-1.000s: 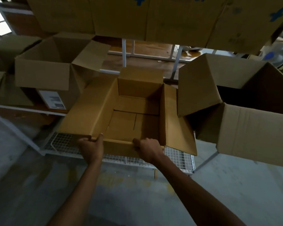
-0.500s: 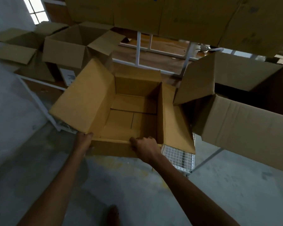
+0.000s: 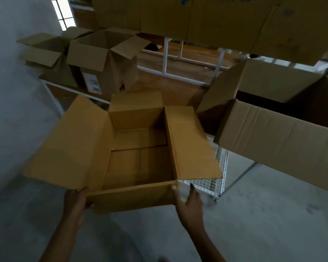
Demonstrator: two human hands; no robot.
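I hold an empty open cardboard box (image 3: 133,197) in front of me, all its top flaps folded outward. My left hand (image 3: 75,200) grips the near left corner, under the left flap, with fingers curled beneath the box. At the near right corner is my right hand (image 3: 188,200). Its thumb lies on the front wall and its fingers reach straight up along the right side. The far right part of the box hangs over a white wire shelf (image 3: 204,184).
A large open carton (image 3: 273,137) juts out at the right, close to the box's right flap. Two open cartons (image 3: 102,59) stand on a wooden shelf at the back left. More cartons (image 3: 197,16) fill the shelf above. The floor below is bare concrete.
The box has come toward me and to the left, off the wire shelf. My right hand slid from the front rim to the near right corner. The view turned left.
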